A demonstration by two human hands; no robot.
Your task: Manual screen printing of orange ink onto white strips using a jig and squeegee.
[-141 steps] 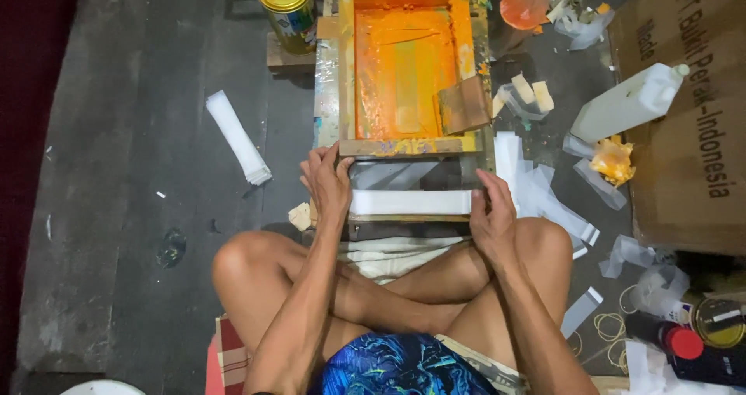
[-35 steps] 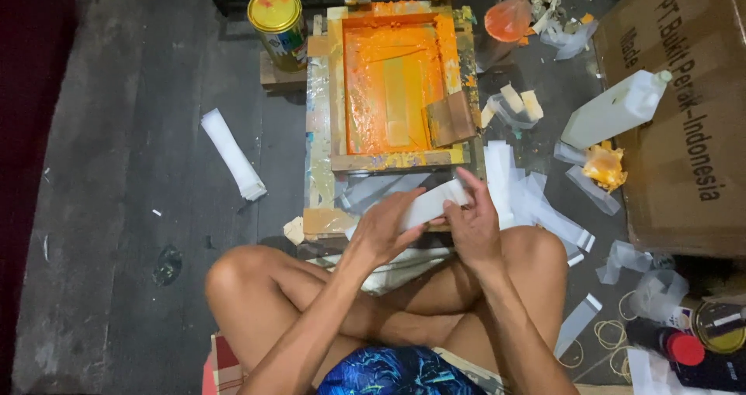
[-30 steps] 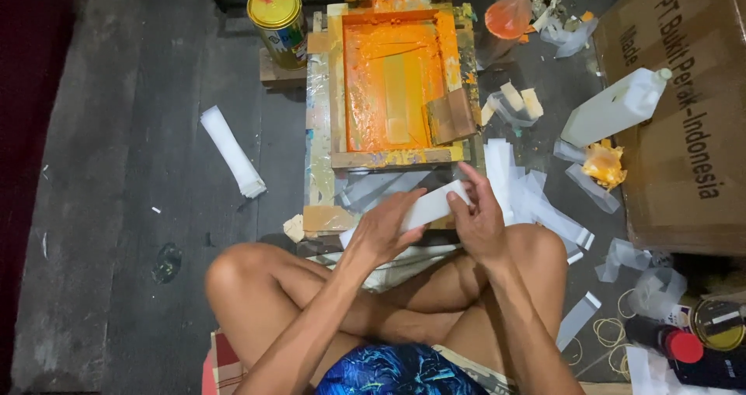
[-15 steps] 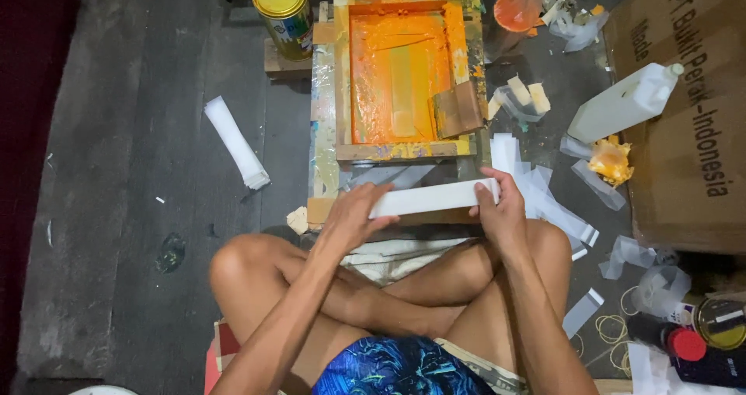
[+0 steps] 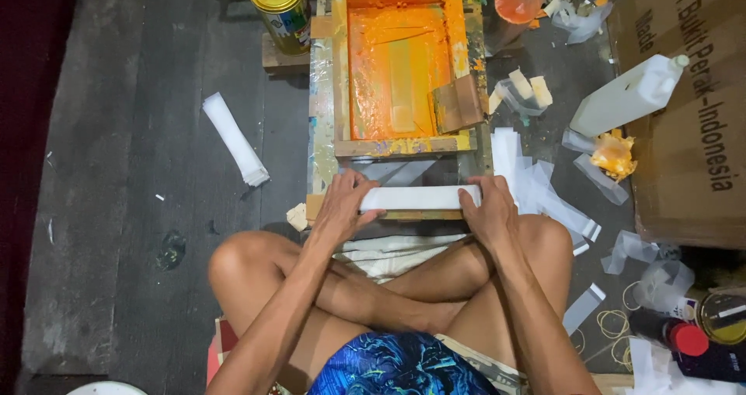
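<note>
Head view, looking straight down over crossed legs. Left hand [image 5: 342, 206] and right hand [image 5: 491, 212] both clamped on the ends of a white strip stack [image 5: 418, 198], fingers curled over it, held level at centre frame, just below the near edge of the wooden frame [image 5: 404, 145]. Inside the frame, orange ink [image 5: 388, 69] spread across the screen, with a brown scraper [image 5: 458, 104] leaning at its right side. Judging from this: printing set up and inked, a batch of strips gathered and squared, more strips [image 5: 536, 185] loose to the right and not yet gathered.

Now the packaging. Upper left of the frame, a round yellow-lidded tin [image 5: 281, 6] on a wooden block. Upper right, a big brown cardboard box [image 5: 691, 107] with dark printed lettering along its side, and a white plastic bottle [image 5: 629, 96] lying against it. Lower right, a red-capped bottle [image 5: 672, 334] beside a round tin [image 5: 723, 317]. Left of centre, a lone white strip bundle [image 5: 235, 139] on the dark floor [image 5: 116, 170].
</note>
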